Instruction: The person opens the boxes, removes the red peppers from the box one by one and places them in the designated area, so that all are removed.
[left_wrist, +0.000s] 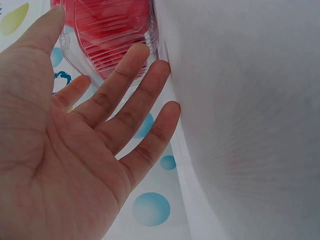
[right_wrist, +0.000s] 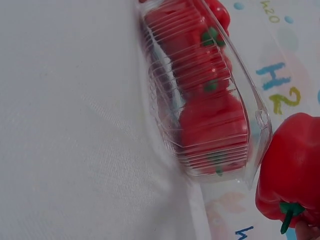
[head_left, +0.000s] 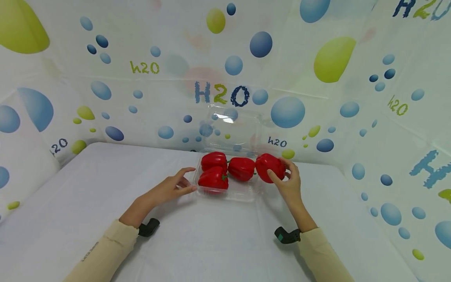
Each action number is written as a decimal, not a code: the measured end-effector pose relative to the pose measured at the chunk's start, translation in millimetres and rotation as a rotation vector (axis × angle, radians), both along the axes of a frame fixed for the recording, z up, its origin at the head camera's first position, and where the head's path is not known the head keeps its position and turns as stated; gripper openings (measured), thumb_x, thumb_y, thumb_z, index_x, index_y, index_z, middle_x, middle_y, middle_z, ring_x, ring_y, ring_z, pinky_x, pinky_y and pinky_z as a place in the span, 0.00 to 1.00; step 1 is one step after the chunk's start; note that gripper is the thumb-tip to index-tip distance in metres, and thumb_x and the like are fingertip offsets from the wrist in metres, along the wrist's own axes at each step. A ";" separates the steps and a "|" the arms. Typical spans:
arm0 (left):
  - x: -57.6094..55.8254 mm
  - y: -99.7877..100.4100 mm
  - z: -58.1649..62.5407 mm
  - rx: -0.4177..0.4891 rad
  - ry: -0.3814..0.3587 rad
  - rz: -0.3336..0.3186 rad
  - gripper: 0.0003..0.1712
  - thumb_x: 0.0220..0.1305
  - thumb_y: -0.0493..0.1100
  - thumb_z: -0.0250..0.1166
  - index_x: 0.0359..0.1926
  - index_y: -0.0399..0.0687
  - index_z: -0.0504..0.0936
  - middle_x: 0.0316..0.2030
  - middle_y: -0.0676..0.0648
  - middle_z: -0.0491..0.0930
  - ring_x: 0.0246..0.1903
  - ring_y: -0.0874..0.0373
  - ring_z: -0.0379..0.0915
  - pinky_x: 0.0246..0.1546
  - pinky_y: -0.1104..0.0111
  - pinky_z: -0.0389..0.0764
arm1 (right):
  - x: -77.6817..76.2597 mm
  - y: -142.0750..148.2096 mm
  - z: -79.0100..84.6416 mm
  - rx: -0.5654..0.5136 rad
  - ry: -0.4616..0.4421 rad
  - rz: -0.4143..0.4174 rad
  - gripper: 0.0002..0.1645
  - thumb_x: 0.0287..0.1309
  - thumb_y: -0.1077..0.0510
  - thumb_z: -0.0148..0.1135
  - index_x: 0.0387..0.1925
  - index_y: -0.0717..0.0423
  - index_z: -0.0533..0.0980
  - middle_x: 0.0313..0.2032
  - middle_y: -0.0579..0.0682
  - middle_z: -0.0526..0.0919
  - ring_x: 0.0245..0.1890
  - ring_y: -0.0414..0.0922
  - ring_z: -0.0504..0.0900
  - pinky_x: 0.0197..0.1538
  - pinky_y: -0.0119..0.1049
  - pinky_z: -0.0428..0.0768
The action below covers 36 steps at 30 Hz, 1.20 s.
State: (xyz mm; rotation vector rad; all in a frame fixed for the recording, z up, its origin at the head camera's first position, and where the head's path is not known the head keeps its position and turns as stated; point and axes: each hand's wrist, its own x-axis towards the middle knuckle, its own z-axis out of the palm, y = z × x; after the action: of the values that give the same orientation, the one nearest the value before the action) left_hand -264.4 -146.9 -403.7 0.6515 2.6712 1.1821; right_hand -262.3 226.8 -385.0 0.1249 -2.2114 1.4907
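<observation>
A clear plastic clamshell container (head_left: 243, 194) stands on the table, its transparent lid (head_left: 243, 129) raised at the back. Inside it lie three red bell peppers: one at the back left (head_left: 213, 159), one at the front left (head_left: 213, 178) and one nearer the middle (head_left: 241, 169). My right hand (head_left: 291, 187) grips another red bell pepper (right_wrist: 290, 165) at the container's right side, its green stem visible in the right wrist view. My left hand (head_left: 172, 188) is at the container's left side with fingers spread; whether its fingertips touch the wall I cannot tell.
A white cloth covers the table (head_left: 218, 243). Close behind the container hangs a white backdrop (head_left: 169, 105) printed with blue and green drops and H2O lettering. Each wrist wears a small black camera, one on the left (head_left: 149, 227) and one on the right (head_left: 287, 235).
</observation>
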 end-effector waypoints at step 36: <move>1.5 -0.3 0.4 0.004 0.007 -0.013 0.41 0.66 0.54 0.63 0.72 0.50 0.54 0.45 0.46 0.80 0.48 0.50 0.77 0.46 0.56 0.82 | -6.7 11.6 -10.3 -0.006 -0.063 -0.067 0.36 0.56 0.58 0.69 0.65 0.57 0.66 0.61 0.58 0.68 0.59 0.52 0.65 0.59 0.50 0.71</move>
State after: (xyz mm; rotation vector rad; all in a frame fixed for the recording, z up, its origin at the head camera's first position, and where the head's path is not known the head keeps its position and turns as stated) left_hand -262.9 -147.3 -403.3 0.6732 2.6669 1.1843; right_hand -269.1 238.4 -395.3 0.0016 -2.2377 1.4843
